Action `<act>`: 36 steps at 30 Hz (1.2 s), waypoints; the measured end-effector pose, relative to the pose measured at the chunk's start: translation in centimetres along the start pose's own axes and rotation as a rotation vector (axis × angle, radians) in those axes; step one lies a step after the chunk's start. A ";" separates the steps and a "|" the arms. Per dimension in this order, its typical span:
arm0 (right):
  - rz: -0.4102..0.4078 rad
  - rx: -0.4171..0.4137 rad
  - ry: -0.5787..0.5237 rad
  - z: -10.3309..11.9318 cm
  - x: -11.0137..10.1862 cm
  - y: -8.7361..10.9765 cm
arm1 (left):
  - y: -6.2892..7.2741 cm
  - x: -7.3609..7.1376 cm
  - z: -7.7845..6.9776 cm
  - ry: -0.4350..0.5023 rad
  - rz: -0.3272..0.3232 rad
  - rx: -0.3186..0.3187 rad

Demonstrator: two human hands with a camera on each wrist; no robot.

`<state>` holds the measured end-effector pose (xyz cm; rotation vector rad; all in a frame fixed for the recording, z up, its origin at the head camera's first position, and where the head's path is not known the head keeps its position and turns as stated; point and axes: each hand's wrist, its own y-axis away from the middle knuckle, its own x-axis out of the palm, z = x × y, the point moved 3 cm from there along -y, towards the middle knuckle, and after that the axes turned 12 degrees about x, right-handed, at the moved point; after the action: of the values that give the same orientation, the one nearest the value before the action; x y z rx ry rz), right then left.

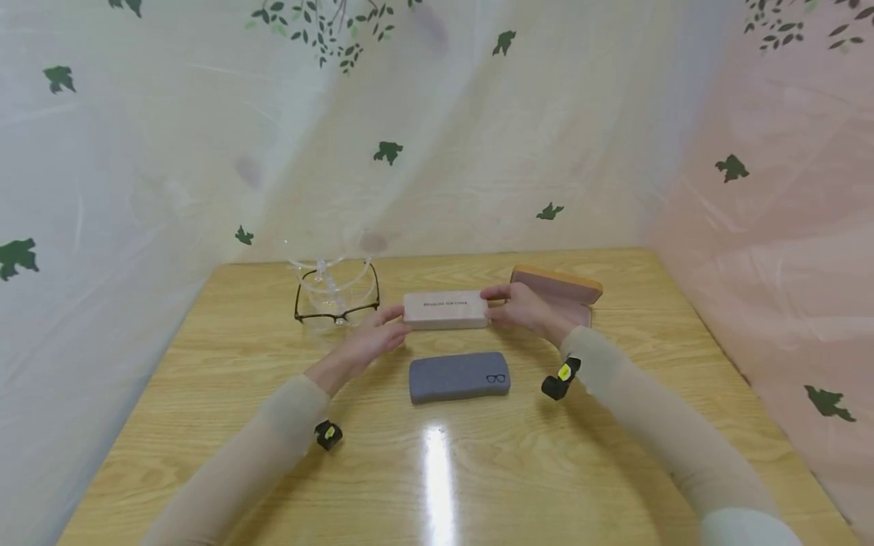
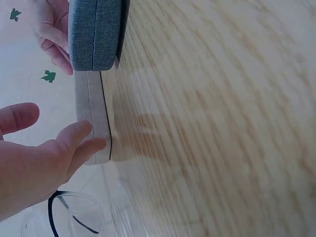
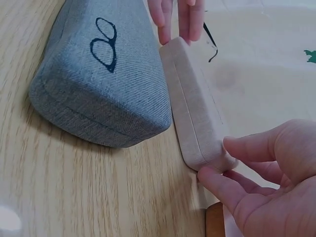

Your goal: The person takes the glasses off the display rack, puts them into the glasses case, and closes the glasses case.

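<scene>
A pale beige glasses case with small lettering on its lid lies closed on the table between the two hands. The left hand touches its left end with extended fingertips, the thumb held apart in the left wrist view. At the opposite end, the right hand rests its fingertips against the case's edges, fingers fairly straight. Nearer the person lies a grey-blue fabric glasses case, closed, with a glasses outline on its lid. It stands in front of the beige case in both wrist views.
Dark-rimmed glasses sit on a clear stand at the back left. Behind the right hand is an opened case with an orange-brown outside and pinkish lining. A leaf-patterned curtain surrounds the wooden table.
</scene>
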<state>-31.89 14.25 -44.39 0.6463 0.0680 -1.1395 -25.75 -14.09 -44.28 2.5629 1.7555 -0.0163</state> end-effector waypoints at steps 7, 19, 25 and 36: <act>0.009 0.023 -0.005 0.3 -0.1 0.2 | -0.1 -0.1 0.0 -0.013 0.000 -0.016; 0.077 0.049 -0.049 0.7 -0.5 0.6 | 0.2 -0.3 -0.4 -0.032 0.018 -0.022; 0.082 0.055 -0.064 1.7 -1.4 1.3 | 1.0 -0.5 -2.0 -0.032 0.063 -0.026; 0.138 0.033 -0.050 4.8 -0.7 2.3 | 2.9 -3.6 -5.2 -0.152 0.224 0.076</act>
<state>-31.47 12.95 -39.20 0.6417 -0.0375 -1.0251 -24.41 -18.30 -38.90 2.7143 1.4364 -0.2685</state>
